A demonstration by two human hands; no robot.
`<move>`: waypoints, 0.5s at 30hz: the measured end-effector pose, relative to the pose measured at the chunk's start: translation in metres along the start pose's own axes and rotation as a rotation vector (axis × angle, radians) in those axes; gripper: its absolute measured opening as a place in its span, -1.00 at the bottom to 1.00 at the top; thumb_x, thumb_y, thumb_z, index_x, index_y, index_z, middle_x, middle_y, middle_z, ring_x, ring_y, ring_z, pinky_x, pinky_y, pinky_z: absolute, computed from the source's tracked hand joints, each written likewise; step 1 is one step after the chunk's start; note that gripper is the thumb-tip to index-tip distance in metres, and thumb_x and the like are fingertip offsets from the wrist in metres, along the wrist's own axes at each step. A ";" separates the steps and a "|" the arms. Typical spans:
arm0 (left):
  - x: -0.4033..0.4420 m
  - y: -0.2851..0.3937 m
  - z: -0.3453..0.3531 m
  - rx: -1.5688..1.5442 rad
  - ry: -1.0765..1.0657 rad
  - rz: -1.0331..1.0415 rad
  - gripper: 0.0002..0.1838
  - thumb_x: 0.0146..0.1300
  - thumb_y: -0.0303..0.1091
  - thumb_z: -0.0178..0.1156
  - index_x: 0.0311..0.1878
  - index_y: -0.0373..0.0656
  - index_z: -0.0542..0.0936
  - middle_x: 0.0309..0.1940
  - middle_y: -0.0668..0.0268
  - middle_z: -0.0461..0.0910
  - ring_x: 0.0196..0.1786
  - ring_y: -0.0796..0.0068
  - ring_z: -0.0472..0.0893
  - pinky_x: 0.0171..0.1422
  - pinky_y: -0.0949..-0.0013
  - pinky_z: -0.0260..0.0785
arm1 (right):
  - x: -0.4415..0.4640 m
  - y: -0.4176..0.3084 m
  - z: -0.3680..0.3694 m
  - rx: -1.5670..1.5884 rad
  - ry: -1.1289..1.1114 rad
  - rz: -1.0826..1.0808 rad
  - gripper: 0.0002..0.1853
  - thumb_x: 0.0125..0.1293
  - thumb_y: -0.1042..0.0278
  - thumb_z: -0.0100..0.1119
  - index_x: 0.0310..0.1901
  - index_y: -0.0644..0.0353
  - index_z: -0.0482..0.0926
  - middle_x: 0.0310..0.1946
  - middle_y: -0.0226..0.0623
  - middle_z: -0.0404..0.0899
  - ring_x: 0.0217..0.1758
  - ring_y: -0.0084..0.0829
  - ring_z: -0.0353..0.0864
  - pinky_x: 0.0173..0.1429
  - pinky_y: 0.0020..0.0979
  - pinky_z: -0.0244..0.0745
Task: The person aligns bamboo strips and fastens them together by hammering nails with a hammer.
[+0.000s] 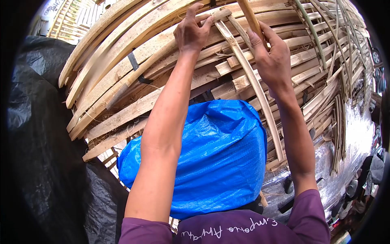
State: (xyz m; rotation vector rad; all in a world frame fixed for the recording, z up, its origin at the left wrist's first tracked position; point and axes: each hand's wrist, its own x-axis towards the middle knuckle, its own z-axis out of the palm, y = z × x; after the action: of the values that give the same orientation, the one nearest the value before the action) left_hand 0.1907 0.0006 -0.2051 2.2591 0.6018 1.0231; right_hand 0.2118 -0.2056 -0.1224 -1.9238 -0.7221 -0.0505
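Note:
My left hand (192, 31) is closed in a pinch at the end of a short wooden crosspiece (222, 15). A long, pale wooden slat (245, 67) meets that crosspiece at its upper end and slopes down to the right. A second, shorter strip (239, 30) runs beside it from the same end. My right hand (273, 55) is wrapped around a round wooden stick (248, 14), whose upper end leaves the top of the view. A blue plastic sheet (221, 156) covers my lap below both hands.
Stacked curved wooden slats (134, 73) fill the area behind and around my hands. Black plastic sheeting (44, 130) hangs at the left. Thin strips (339, 126) and shiny silver sheeting (359, 130) lie at the right, with a pile of assorted items (365, 179) beyond.

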 end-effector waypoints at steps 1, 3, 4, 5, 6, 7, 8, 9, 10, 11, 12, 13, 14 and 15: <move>0.000 0.000 0.000 -0.014 -0.015 -0.034 -0.42 0.20 -0.04 0.48 0.24 0.16 0.49 -0.22 0.42 0.81 -0.31 0.49 0.75 -0.16 0.41 0.50 | 0.000 0.004 -0.001 -0.005 0.001 0.016 -0.67 0.46 0.29 0.16 0.12 0.32 0.62 -0.23 0.18 0.70 -0.16 0.02 0.77 -0.07 -0.16 0.59; 0.000 0.000 -0.001 -0.026 -0.032 -0.068 -0.43 0.20 -0.04 0.49 0.23 0.15 0.50 -0.21 0.42 0.81 -0.33 0.51 0.75 -0.16 0.41 0.50 | -0.004 0.011 0.000 -0.007 0.001 0.035 -0.65 0.46 0.28 0.16 0.14 0.32 0.61 -0.22 0.19 0.70 -0.14 0.02 0.77 -0.05 -0.16 0.59; 0.001 -0.003 0.001 -0.023 0.020 -0.006 -0.45 0.21 -0.06 0.48 0.22 0.14 0.51 -0.22 0.43 0.81 -0.37 0.55 0.72 -0.19 0.43 0.50 | -0.007 0.014 -0.001 -0.003 -0.025 0.079 -0.64 0.45 0.27 0.17 0.15 0.31 0.61 -0.20 0.19 0.70 -0.11 0.00 0.77 -0.02 -0.16 0.59; 0.001 -0.005 0.003 -0.021 0.070 0.055 -0.47 0.22 -0.09 0.48 0.21 0.13 0.52 -0.23 0.43 0.82 -0.41 0.60 0.70 -0.22 0.46 0.49 | -0.010 0.017 -0.001 -0.001 -0.051 0.123 -0.63 0.45 0.25 0.17 0.16 0.31 0.61 -0.18 0.20 0.70 -0.09 -0.01 0.77 0.00 -0.17 0.60; 0.001 -0.008 0.005 -0.024 0.069 0.057 -0.47 0.22 -0.09 0.48 0.21 0.13 0.52 -0.23 0.43 0.82 -0.41 0.60 0.70 -0.22 0.46 0.49 | -0.013 0.021 0.000 -0.003 -0.048 0.124 -0.63 0.45 0.25 0.17 0.16 0.31 0.61 -0.18 0.20 0.70 -0.09 -0.01 0.77 0.00 -0.17 0.60; 0.002 -0.008 0.004 -0.083 0.051 0.032 -0.49 0.23 -0.13 0.47 0.21 0.10 0.53 -0.27 0.42 0.82 -0.44 0.64 0.67 -0.28 0.48 0.47 | -0.016 0.025 0.002 -0.006 -0.047 0.127 -0.62 0.45 0.24 0.18 0.16 0.32 0.61 -0.17 0.19 0.70 -0.08 -0.03 0.78 0.01 -0.18 0.60; 0.002 -0.008 0.004 -0.141 0.035 0.007 -0.52 0.25 -0.17 0.46 0.21 0.07 0.55 -0.31 0.40 0.82 -0.47 0.68 0.65 -0.33 0.50 0.46 | -0.017 0.027 0.002 -0.008 -0.047 0.128 -0.61 0.45 0.23 0.18 0.16 0.33 0.61 -0.17 0.19 0.71 -0.07 -0.04 0.78 0.02 -0.19 0.60; 0.002 -0.007 0.003 -0.142 0.036 0.010 -0.52 0.25 -0.17 0.46 0.21 0.07 0.55 -0.31 0.40 0.82 -0.47 0.68 0.65 -0.33 0.50 0.46 | -0.019 0.026 0.001 -0.020 -0.059 0.143 -0.60 0.45 0.24 0.19 0.16 0.35 0.60 -0.17 0.19 0.71 -0.06 -0.05 0.78 0.03 -0.22 0.61; 0.001 -0.006 0.003 -0.161 0.032 -0.013 -0.58 0.26 -0.15 0.43 0.17 0.09 0.60 -0.30 0.40 0.81 -0.42 0.55 0.68 -0.25 0.40 0.51 | -0.022 0.023 0.001 -0.020 -0.055 0.141 -0.60 0.45 0.24 0.19 0.16 0.35 0.60 -0.17 0.19 0.71 -0.06 -0.05 0.78 0.03 -0.22 0.61; 0.001 -0.005 0.002 -0.180 0.030 -0.035 -0.63 0.26 -0.14 0.40 0.13 0.10 0.65 -0.29 0.40 0.81 -0.36 0.43 0.72 -0.18 0.30 0.57 | -0.026 0.022 0.001 -0.003 -0.060 0.157 -0.60 0.44 0.25 0.20 0.17 0.36 0.60 -0.18 0.18 0.71 -0.07 -0.05 0.78 0.02 -0.22 0.61; 0.002 -0.002 0.001 -0.183 0.034 -0.027 -0.63 0.26 -0.14 0.40 0.13 0.10 0.65 -0.29 0.40 0.81 -0.36 0.43 0.72 -0.18 0.30 0.57 | -0.029 0.022 0.001 0.014 -0.062 0.169 -0.60 0.43 0.26 0.20 0.17 0.37 0.59 -0.19 0.18 0.72 -0.08 -0.05 0.78 0.02 -0.23 0.61; 0.002 -0.002 -0.001 -0.173 0.026 -0.025 -0.72 0.27 -0.16 0.40 0.04 0.10 0.72 -0.30 0.39 0.80 -0.39 0.45 0.70 -0.20 0.31 0.55 | -0.034 0.027 0.001 0.049 -0.047 0.137 -0.60 0.42 0.29 0.21 0.18 0.38 0.58 -0.20 0.18 0.71 -0.10 -0.05 0.78 0.01 -0.24 0.61; 0.004 -0.002 -0.002 -0.163 0.021 -0.018 -0.79 0.28 -0.17 0.40 -0.05 0.09 0.79 -0.31 0.38 0.80 -0.41 0.48 0.68 -0.22 0.33 0.53 | -0.038 0.021 -0.003 0.042 -0.079 0.182 -0.59 0.40 0.30 0.22 0.18 0.38 0.57 -0.20 0.20 0.71 -0.11 -0.05 0.78 0.01 -0.23 0.60; 0.007 0.000 -0.003 -0.239 0.003 -0.098 -0.86 0.27 -0.22 0.41 -0.15 0.05 0.83 -0.32 0.35 0.79 -0.43 0.52 0.65 -0.25 0.40 0.51 | -0.043 0.022 -0.004 0.034 -0.074 0.162 -0.58 0.40 0.30 0.22 0.18 0.39 0.57 -0.20 0.20 0.70 -0.11 -0.05 0.78 0.00 -0.23 0.60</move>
State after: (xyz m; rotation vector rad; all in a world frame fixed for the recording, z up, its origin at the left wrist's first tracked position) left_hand 0.1926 0.0056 -0.2002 2.0010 0.5542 0.9945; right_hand 0.1884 -0.2352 -0.1530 -1.9533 -0.6093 0.1334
